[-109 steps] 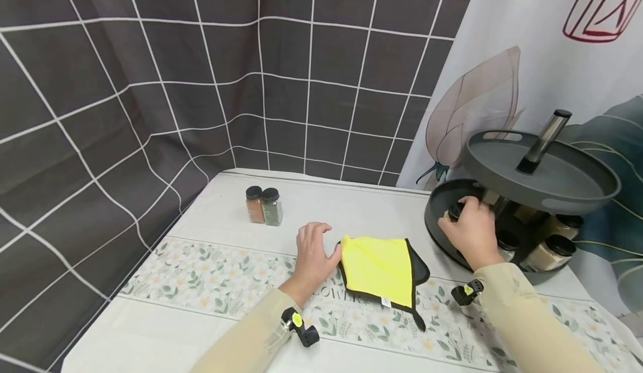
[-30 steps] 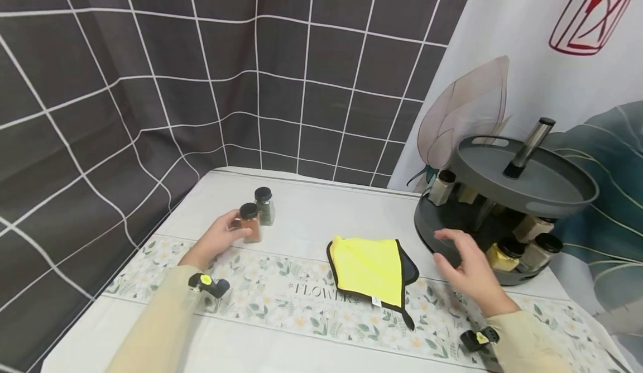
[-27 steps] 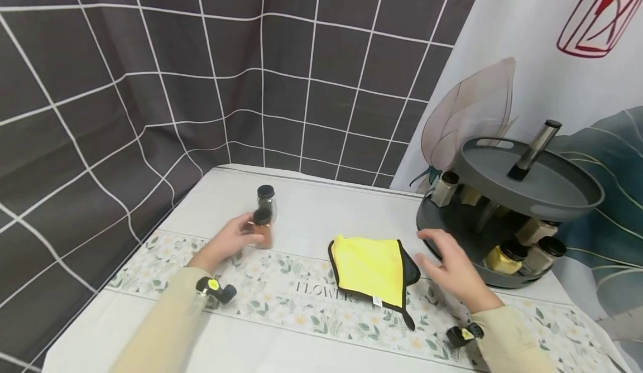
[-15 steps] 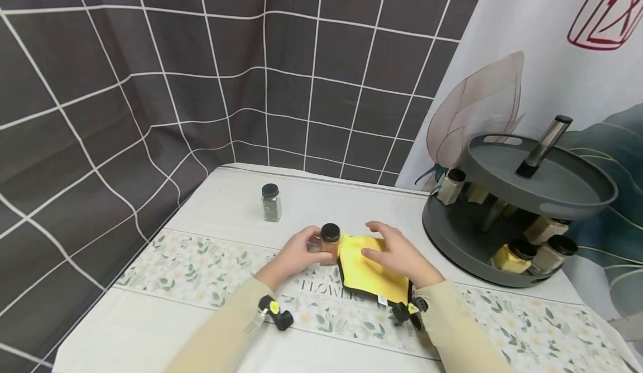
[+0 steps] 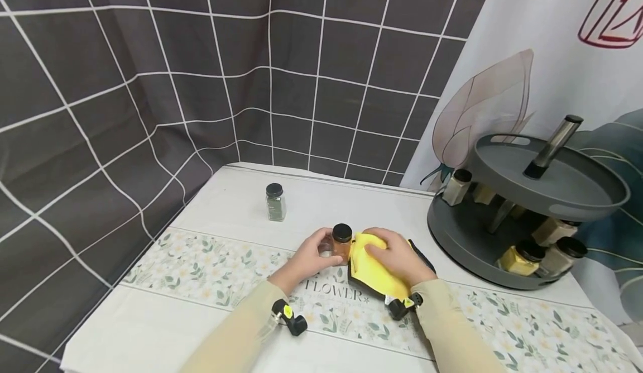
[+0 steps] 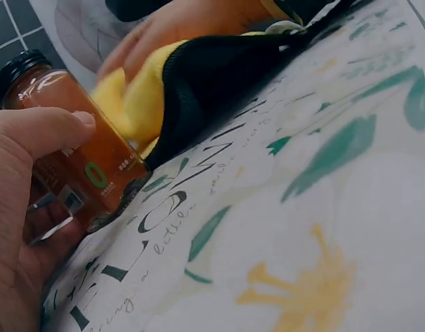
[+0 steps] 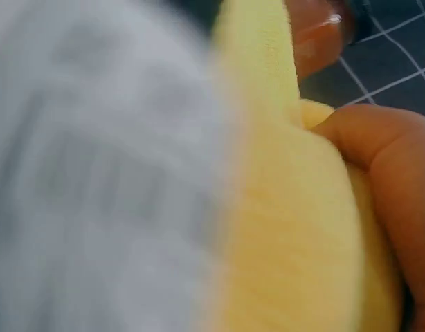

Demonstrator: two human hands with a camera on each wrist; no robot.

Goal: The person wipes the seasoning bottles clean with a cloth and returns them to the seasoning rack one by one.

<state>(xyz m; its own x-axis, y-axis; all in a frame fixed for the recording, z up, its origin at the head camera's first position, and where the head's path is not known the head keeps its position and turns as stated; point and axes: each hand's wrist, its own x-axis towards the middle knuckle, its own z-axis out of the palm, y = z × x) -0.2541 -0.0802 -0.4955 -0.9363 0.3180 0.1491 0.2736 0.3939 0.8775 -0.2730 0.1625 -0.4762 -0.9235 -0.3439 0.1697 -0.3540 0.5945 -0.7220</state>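
My left hand (image 5: pixel 310 257) holds a small square spice jar (image 5: pixel 342 244) with orange-brown contents and a black lid. In the left wrist view my thumb lies across the front of this jar (image 6: pixel 105 149), which leans above the patterned table cover. Close on its right, my right hand (image 5: pixel 398 257) grips a yellow cleaning cloth (image 5: pixel 368 272) with black edging, bunched up beside the jar. The right wrist view shows the cloth's fabric (image 7: pixel 288 221) under my thumb, with a blurred white label (image 7: pixel 109 180) filling the left side.
A jar of green herbs (image 5: pixel 276 206) stands alone toward the back left of the table. At the right is a dark grey two-tier tray (image 5: pixel 447 244); its lower tier carries several jars, including a yellow one (image 5: pixel 519 258). Tile-patterned curtain (image 5: pixel 301 82) hangs behind.
My left hand has brought the orange-brown jar from beside the green one rightward to the cloth. My right hand has left the tray, come left and taken hold of the cloth, which is now bunched.
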